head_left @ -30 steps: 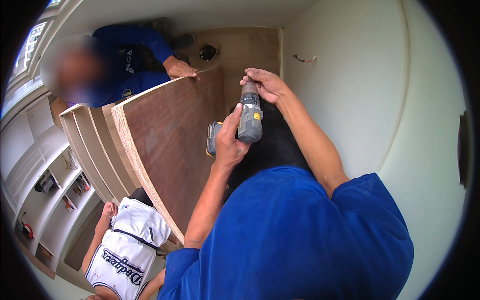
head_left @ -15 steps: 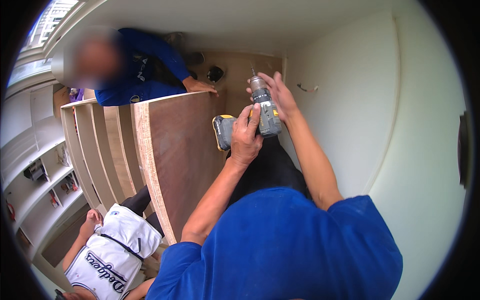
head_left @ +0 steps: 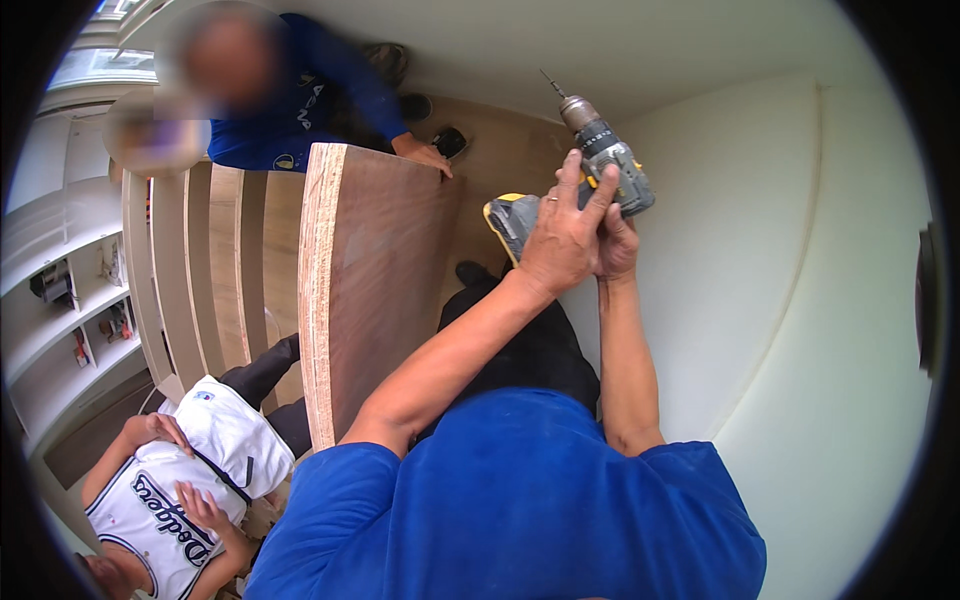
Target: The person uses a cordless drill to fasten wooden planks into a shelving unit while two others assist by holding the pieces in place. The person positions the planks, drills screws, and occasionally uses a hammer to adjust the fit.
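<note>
White walls closed the right side of the room, with a wood floor [head_left: 505,160] far ahead and white shelving [head_left: 60,320] at the left. Both hands were raised toward the far right around a cordless drill [head_left: 600,165], its bit [head_left: 553,84] pointing up and away, clear of everything. Left hand [head_left: 560,235] lay spread over the drill body, fingers wrapped across the top; right hand [head_left: 617,245] sat just behind it, mostly hidden, apparently closed on the handle. Yellow-and-grey battery base [head_left: 512,218] showed to the left of the left hand. Judged as handled: drill would be dense and bottom-heavy at the battery, rigid, with a rubbery non-slip handle; best taken at the handle with the other hand steadying the body, well back from chuck and bit. The thin bit looked like the fragile part. Left of the drill stood a plywood panel [head_left: 375,290] on edge, a co-worker's hand [head_left: 422,155] resting on its far end. More boards [head_left: 190,270] stood to its left. A second person in a white jersey [head_left: 170,490] crouched near left.
</note>
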Tool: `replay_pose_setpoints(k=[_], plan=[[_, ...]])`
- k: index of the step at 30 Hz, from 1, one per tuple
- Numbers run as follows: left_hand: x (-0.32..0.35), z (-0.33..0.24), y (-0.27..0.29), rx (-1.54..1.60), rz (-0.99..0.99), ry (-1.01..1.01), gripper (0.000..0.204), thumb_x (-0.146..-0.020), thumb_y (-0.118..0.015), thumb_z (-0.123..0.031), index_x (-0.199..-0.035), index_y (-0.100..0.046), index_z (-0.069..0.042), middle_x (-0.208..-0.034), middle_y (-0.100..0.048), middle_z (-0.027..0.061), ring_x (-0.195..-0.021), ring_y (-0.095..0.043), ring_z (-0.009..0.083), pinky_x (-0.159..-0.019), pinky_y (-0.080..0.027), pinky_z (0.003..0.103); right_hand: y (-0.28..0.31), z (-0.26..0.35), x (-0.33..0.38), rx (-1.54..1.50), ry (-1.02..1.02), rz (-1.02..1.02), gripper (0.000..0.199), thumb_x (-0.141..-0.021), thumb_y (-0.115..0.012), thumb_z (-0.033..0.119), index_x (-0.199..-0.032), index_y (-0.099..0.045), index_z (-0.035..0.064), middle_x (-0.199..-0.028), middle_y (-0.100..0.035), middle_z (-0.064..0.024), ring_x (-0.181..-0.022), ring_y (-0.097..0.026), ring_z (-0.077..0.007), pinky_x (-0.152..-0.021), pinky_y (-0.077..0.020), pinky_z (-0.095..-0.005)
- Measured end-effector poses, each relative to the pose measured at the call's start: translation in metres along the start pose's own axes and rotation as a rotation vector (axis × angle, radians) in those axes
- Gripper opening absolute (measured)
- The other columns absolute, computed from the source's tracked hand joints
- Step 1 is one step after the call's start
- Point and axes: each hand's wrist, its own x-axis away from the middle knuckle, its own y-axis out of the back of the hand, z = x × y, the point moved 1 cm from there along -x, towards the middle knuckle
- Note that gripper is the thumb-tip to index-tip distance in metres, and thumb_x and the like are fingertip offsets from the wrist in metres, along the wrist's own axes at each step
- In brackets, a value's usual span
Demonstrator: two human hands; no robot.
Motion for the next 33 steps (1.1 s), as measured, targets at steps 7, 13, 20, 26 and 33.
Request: replay_pose_setpoints(k=[7,13,20,26,33], plan=[[0.042,-0.018,0.032,-0.031,0.081,-0.011,0.064,-0.085,-0.073,-0.003,-0.147,-0.056,-0.007,-0.154,-0.042,0.0317,-0.128,-0.057,0.0483,-0.108,-0.047,0.051,0.067,-0.019,-0.01,0.048,-0.081,-0.015,0.088,-0.092,-0.075,0.056,-0.154,-0.041,0.0045,-0.142,-0.057,-0.0185,-0.107,-0.069,-0.0277,-0.092,-0.0617,-0.0463],[0.104,0.095,0.034,-0.181,0.193,0.437,0.046,-0.086,-0.074,-0.007,-0.131,-0.065,-0.002,-0.127,-0.068,0.0197,-0.121,-0.062,0.0392,-0.105,-0.049,0.047,0.126,-0.045,-0.026,0.05,-0.184,-0.155,0.085,-0.085,-0.081,0.058,-0.146,-0.051,0.0067,-0.129,-0.066,-0.0149,-0.079,-0.068,-0.0199,-0.068,-0.0586,-0.0349],[0.101,0.259,-0.081,-0.392,0.381,0.481,0.038,-0.09,-0.07,-0.015,-0.124,-0.068,0.0,-0.121,-0.068,0.0227,-0.117,-0.062,0.0416,-0.102,-0.048,0.05,0.226,-0.074,-0.068,0.289,-0.314,-0.215,0.061,-0.088,-0.083,0.022,-0.14,-0.055,0.0049,-0.127,-0.069,-0.0174,-0.069,-0.066,-0.0151,-0.06,-0.0577,-0.0302],[0.103,0.383,-0.158,-0.758,0.509,0.246,0.024,-0.087,-0.064,-0.009,-0.108,-0.071,0.0,-0.11,-0.068,0.0214,-0.113,-0.063,0.0418,-0.098,-0.049,0.052,0.328,-0.103,-0.093,0.385,-0.416,-0.254,0.057,-0.091,-0.073,0.017,-0.142,-0.052,0.0021,-0.128,-0.07,-0.0166,-0.066,-0.064,-0.0129,-0.058,-0.0578,-0.0287],[0.031,0.349,-0.116,-0.236,0.49,0.27,0.037,-0.095,-0.067,-0.012,-0.13,-0.066,0.0,-0.12,-0.072,0.0218,-0.11,-0.07,0.0381,-0.094,-0.054,0.045,0.376,-0.096,-0.131,0.332,-0.395,-0.262,0.056,-0.092,-0.073,0.02,-0.14,-0.053,-0.0005,-0.132,-0.07,-0.0173,-0.068,-0.063,-0.0119,-0.061,-0.0569,-0.027]])
